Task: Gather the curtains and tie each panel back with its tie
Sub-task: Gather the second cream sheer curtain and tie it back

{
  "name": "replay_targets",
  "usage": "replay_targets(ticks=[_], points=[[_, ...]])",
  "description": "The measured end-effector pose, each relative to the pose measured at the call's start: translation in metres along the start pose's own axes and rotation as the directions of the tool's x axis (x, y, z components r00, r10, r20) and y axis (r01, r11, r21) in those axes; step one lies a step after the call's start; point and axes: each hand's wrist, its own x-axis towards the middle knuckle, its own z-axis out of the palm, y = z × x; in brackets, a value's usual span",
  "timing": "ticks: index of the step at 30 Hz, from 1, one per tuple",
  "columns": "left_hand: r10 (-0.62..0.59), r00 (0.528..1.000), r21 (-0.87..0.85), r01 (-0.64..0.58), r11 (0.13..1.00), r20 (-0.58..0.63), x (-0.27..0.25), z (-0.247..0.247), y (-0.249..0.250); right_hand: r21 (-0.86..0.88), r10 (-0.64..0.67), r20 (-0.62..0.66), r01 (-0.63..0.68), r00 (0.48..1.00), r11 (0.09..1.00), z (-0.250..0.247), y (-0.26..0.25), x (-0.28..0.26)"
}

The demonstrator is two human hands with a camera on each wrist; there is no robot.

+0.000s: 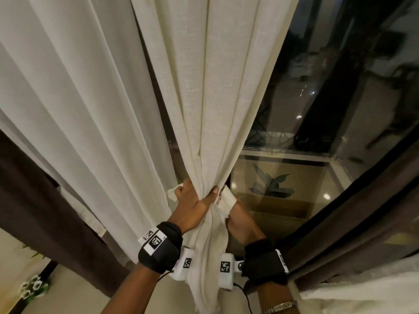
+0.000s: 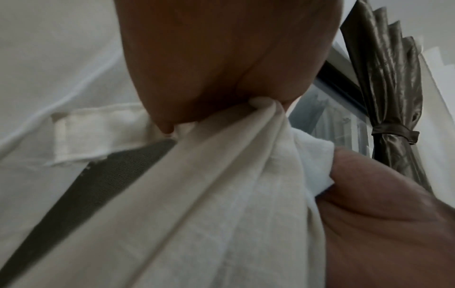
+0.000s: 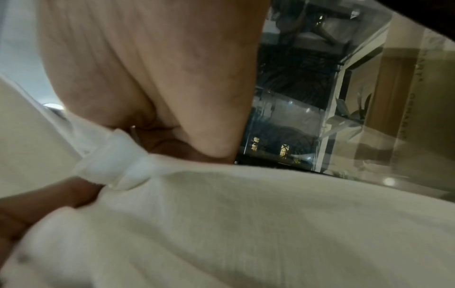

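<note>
A cream curtain panel point(image 1: 215, 98) is bunched into a narrow neck at the middle of the head view. My left hand point(image 1: 195, 198) grips that neck, thumb on the right side and fingers curled round the left. A short end of the white fabric tie point(image 1: 172, 191) sticks out past its knuckles. My right hand point(image 1: 237, 215) is just right of the neck and holds the other stretch of the tie point(image 1: 226, 200) against the cloth. The left wrist view has the tie strip point(image 2: 98, 134) beside the bunched cloth point(image 2: 221, 194). In the right wrist view the tie point(image 3: 115, 161) wraps the curtain point(image 3: 246, 224); the fingers are hidden.
A second cream panel point(image 1: 68, 98) hangs at the left with a dark brown drape point(image 1: 34, 189) beside it. Dark window glass point(image 1: 317, 98) lies to the right, edged by another brown drape point(image 1: 362, 211). A brown satin curtain point(image 2: 391, 87) hangs tied back. Flowers point(image 1: 31, 288) stand low left.
</note>
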Motion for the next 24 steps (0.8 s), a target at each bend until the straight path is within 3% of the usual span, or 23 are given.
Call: replay_targets(ticks=[3, 6, 11, 13, 16, 20, 24], points=[[-0.024, 0.997, -0.041, 0.027, 0.999, 0.069, -0.001, -0.004, 0.005, 0.016, 0.005, -0.014, -0.005, 1.000, 1.000, -0.006, -0.004, -0.003], [0.007, 0.998, 0.039, -0.009, 0.999, 0.055, -0.002, -0.005, 0.012, -0.001, 0.010, 0.085, -0.010, 0.996, 1.000, -0.016, -0.014, -0.008], [0.010, 1.000, 0.102, -0.013, 0.995, 0.028, 0.002, -0.001, 0.015, 0.065, -0.006, 0.132, -0.003, 0.991, 0.998, -0.048, -0.013, -0.013], [0.018, 0.999, 0.082, -0.020, 0.996, 0.032, 0.003, 0.004, 0.014, -0.005, -0.029, 0.109, 0.029, 0.994, 1.000, -0.054, -0.009, -0.020], [-0.026, 0.997, 0.012, 0.025, 1.000, 0.071, 0.007, 0.012, 0.008, -0.321, 0.014, 0.202, 0.053, 0.979, 0.946, -0.032, -0.003, -0.027], [0.012, 0.985, -0.069, 0.000, 0.998, 0.174, 0.017, 0.017, -0.008, -0.433, -0.207, 0.086, 0.224, 0.975, 0.873, -0.016, 0.003, -0.024], [0.058, 0.968, -0.001, -0.059, 0.998, 0.245, 0.014, 0.003, -0.023, -0.360, -0.234, -0.093, 0.187, 0.968, 0.914, -0.022, -0.009, -0.026]])
